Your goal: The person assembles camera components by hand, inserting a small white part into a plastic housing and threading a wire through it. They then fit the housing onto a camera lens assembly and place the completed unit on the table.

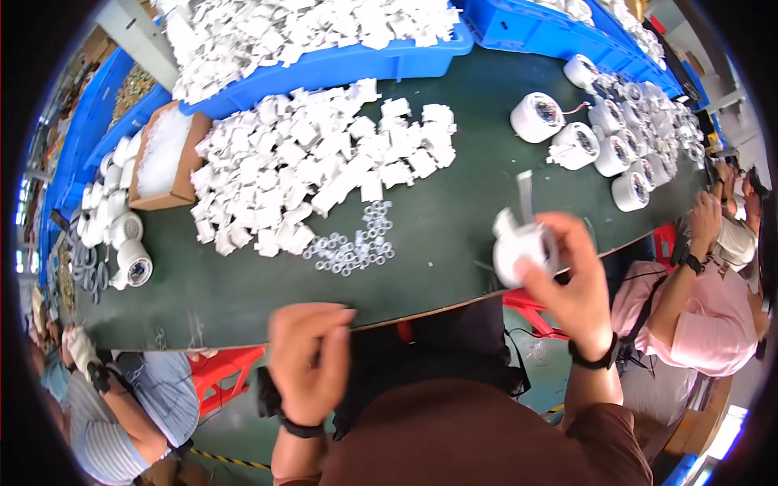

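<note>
My right hand (577, 279) grips a white round plastic housing (519, 249) at the table's front edge, thumb at the near side and fingers around the right side. A pale, narrow strip (525, 194) stands up behind the housing; whether it is attached is unclear. My left hand (312, 356) hovers by the front edge with loosely curled fingers, a gap between thumb and forefinger, and nothing visible in it. Beyond it lie small clear rings (348, 249) in a loose cluster. Farther back spreads a heap of white plastic pieces (300, 162).
Several white cylindrical units (574, 146) with dark round faces are grouped at the right; similar ones (134, 263) stand at the left. A cardboard box (182, 174) holds thin white material. Blue bins (389, 61) line the back. Other people sit at both sides, near red stools (227, 377).
</note>
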Demonstrator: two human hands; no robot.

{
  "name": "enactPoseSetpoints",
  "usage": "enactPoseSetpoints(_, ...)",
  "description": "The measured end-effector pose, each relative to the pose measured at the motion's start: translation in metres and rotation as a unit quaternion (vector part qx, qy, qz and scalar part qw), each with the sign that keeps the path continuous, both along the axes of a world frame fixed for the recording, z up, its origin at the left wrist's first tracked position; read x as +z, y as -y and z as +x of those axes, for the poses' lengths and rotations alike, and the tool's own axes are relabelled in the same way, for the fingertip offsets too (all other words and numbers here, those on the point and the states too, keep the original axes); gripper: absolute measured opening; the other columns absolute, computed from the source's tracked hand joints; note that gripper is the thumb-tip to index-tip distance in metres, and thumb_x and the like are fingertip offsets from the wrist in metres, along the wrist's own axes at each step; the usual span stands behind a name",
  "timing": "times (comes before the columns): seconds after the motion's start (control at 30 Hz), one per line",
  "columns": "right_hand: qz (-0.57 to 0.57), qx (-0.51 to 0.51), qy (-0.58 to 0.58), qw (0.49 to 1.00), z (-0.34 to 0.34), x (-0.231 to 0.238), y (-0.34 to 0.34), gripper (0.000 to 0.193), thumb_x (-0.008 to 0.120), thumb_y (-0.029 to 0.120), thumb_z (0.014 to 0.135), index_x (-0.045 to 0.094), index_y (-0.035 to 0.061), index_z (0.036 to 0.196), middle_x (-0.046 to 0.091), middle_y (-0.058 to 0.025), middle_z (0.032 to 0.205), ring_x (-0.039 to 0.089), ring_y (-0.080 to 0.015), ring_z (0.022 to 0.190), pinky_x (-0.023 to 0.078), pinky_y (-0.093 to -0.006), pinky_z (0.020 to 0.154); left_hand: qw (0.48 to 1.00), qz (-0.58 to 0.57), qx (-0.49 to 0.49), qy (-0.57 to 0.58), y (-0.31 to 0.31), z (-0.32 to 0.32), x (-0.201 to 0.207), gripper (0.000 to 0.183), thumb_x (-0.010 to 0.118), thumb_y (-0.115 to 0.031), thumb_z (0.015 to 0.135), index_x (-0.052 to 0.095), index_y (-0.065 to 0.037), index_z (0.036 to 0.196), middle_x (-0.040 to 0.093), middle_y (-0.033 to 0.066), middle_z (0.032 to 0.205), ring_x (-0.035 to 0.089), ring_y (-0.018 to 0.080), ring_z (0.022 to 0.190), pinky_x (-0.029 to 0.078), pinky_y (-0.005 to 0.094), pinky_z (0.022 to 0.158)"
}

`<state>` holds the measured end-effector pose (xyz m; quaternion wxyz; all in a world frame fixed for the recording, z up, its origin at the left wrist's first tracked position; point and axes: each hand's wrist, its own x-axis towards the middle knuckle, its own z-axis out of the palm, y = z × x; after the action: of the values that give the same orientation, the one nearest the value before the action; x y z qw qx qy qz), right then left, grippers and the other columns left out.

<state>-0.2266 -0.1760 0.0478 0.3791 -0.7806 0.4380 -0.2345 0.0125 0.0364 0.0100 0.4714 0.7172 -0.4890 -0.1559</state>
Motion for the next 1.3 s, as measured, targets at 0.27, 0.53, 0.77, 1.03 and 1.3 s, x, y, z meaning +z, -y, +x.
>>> enactPoseSetpoints(0.27, -0.140, 0.218, 0.128, 0.957, 0.071, -0.033, -0.074, 0.065, 0.085, 0.001, 0.075, 0.054, -0.0033, 0.132, 0.059, -0.0222, 0.125, 0.062, -0.0379, 0.110, 0.053, -0.0429, 0.091, 0.980, -0.061, -0.039, -0.185, 0.030, -0.043, -0.004, 0.057, 0.059, -0.012, 0.101, 0.035, 0.010, 0.147, 0.039, 0.0262, 0.148, 0.043, 0.0393, 0.132, 0.034, 0.0438, 0.113)
enactPoseSetpoints(0.53, 0.185, 0.306, 0.168, 0.919, 0.082, -0.013, -0.059, 0.063, 0.078, -0.004, 0.083, 0.053, 0.0041, 0.140, 0.056, -0.0138, 0.126, 0.058, -0.0191, 0.098, 0.049, -0.0303, 0.085, 0.995, -0.042, 0.074, 0.060, 0.021, -0.027, -0.005, 0.039, 0.066, -0.005, 0.083, 0.061, 0.000, 0.121, 0.057, 0.0207, 0.129, 0.052, 0.0367, 0.111, 0.044, 0.0437, 0.095)
enactPoseSetpoints(0.77, 0.194, 0.291, 0.235, 0.907, 0.096, -0.004, -0.060, 0.021, 0.070, -0.009, 0.091, 0.068, 0.0006, 0.111, 0.064, -0.0074, 0.105, 0.062, -0.0130, 0.088, 0.051, -0.0283, 0.078, 0.993, -0.065, 0.066, 0.078, 0.022, -0.019, 0.000, 0.024, 0.067, -0.007, 0.082, 0.069, -0.003, 0.105, 0.068, 0.0133, 0.111, 0.060, 0.0321, 0.090, 0.050, 0.0398, 0.080)
enactPoseSetpoints(1.03, 0.157, 0.214, 0.234, 0.935, 0.102, -0.020, -0.067, 0.011, 0.068, -0.007, 0.093, 0.067, -0.0019, 0.103, 0.066, -0.0084, 0.099, 0.065, -0.0100, 0.082, 0.054, -0.0245, 0.068, 0.997, -0.056, 0.049, -0.011, 0.023, -0.020, 0.007, 0.017, 0.056, -0.006, 0.092, 0.066, 0.003, 0.104, 0.067, 0.0187, 0.112, 0.062, 0.0312, 0.098, 0.050, 0.0388, 0.087)
enactPoseSetpoints(1.3, -0.066, 0.300, 0.123, 0.944, 0.097, 0.006, -0.041, 0.018, 0.076, -0.002, 0.085, 0.071, 0.0035, 0.101, 0.068, -0.0076, 0.097, 0.066, -0.0244, 0.085, 0.052, -0.0342, 0.076, 0.998, -0.047, 0.036, 0.015, 0.025, -0.018, 0.008, 0.013, 0.063, -0.011, 0.093, 0.066, 0.000, 0.100, 0.069, 0.0140, 0.107, 0.061, 0.0299, 0.095, 0.049, 0.0378, 0.084)
